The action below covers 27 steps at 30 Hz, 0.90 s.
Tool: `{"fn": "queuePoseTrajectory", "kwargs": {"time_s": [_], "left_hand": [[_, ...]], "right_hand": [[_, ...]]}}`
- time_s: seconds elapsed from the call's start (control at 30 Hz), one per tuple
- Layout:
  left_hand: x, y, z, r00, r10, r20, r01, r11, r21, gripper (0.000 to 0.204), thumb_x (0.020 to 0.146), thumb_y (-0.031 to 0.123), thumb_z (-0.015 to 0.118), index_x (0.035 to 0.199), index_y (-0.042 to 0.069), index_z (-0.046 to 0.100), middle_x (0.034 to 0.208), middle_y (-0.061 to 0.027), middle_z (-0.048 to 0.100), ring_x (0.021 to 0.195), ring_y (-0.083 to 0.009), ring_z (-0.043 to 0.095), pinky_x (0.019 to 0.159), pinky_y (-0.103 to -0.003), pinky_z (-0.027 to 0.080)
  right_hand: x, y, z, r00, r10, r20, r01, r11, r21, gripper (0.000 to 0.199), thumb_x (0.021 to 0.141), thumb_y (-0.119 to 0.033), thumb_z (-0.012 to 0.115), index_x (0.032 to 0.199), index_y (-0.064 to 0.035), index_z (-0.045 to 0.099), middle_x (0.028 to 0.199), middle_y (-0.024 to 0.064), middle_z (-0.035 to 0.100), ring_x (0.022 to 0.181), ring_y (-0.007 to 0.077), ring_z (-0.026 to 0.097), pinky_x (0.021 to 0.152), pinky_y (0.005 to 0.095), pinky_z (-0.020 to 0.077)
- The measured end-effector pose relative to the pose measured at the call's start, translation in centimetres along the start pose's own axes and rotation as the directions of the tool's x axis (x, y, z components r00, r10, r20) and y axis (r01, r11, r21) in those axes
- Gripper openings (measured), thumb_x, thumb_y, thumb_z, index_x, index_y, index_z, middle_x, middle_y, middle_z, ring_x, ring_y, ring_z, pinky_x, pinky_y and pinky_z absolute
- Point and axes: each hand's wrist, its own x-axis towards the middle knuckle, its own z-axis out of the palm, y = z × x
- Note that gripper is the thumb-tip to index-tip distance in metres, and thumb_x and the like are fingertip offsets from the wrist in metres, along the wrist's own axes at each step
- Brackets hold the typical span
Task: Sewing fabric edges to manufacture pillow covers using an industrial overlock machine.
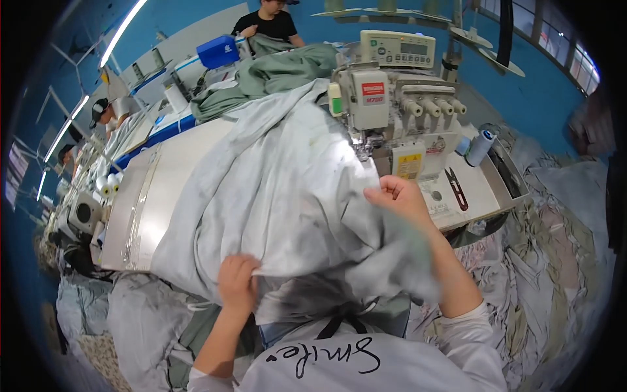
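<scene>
A large pale grey cloth point(261, 176) is spread in loose folds over the sewing table and hangs down toward my lap. Its upper right edge lies under the lit needle area of a white overlock sewing machine point(371, 98). My left hand point(238, 281) is closed on the cloth's near edge, left of the middle. Close below the needle, my right hand point(400, 196) pinches the cloth's right edge between thumb and fingers. Between my right forearm and the table the hanging part of the cloth is smeared by motion.
Red-handled thread snips point(457, 189) and a pale blue thread cone point(481, 147) lie right of the machine. Green fabric point(281, 72) is heaped behind the table, where a co-worker point(271, 26) stands. Piles of garments point(548, 261) flank me. A control box point(398, 49) tops the machine.
</scene>
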Motion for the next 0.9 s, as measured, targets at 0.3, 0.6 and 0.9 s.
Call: {"fn": "queuePoseTrajectory", "kwargs": {"time_s": [0.3, 0.6, 0.9], "left_hand": [[13.9, -9.5, -7.7, 0.813, -0.18, -0.553, 0.23, 0.973, 0.022, 0.015, 0.078, -0.001, 0.049, 0.092, 0.0, 0.055, 0.09, -0.0106, 0.06, 0.079, -0.0206, 0.058, 0.073, -0.027, 0.045], [5.3, 1.9, -1.6, 0.935, -0.088, 0.345, 0.088, 0.996, 0.017, 0.046, 0.068, 0.022, 0.068, 0.109, 0.004, 0.056, 0.118, -0.0147, 0.051, 0.111, -0.0294, 0.045, 0.097, -0.042, 0.028], [1.8, -3.4, -0.3, 0.935, -0.236, -0.265, 0.18, 0.959, -0.219, 0.005, 0.076, 0.002, 0.051, 0.077, -0.001, 0.054, 0.086, -0.0123, 0.057, 0.078, -0.0241, 0.055, 0.073, -0.031, 0.042]], "right_hand": [[0.5, -0.2, 0.4, 0.988, 0.15, 0.028, -0.152, 0.98, 0.129, 0.013, 0.083, -0.015, 0.061, 0.078, -0.0035, 0.058, 0.06, 0.0001, 0.056, 0.048, 0.0051, 0.052, 0.046, 0.0185, 0.0407], [0.4, 1.2, 2.4, 0.978, 0.118, -0.174, -0.037, 0.911, 0.411, 0.015, 0.082, -0.013, 0.064, 0.088, 0.0007, 0.059, 0.063, 0.0024, 0.058, 0.046, 0.0087, 0.053, 0.043, 0.0203, 0.0417], [0.6, 1.2, 1.7, 0.976, 0.148, -0.157, -0.076, 0.917, 0.392, 0.015, 0.081, -0.01, 0.064, 0.084, 0.0024, 0.058, 0.064, 0.0028, 0.058, 0.043, 0.0071, 0.051, 0.04, 0.0189, 0.0411]]}}
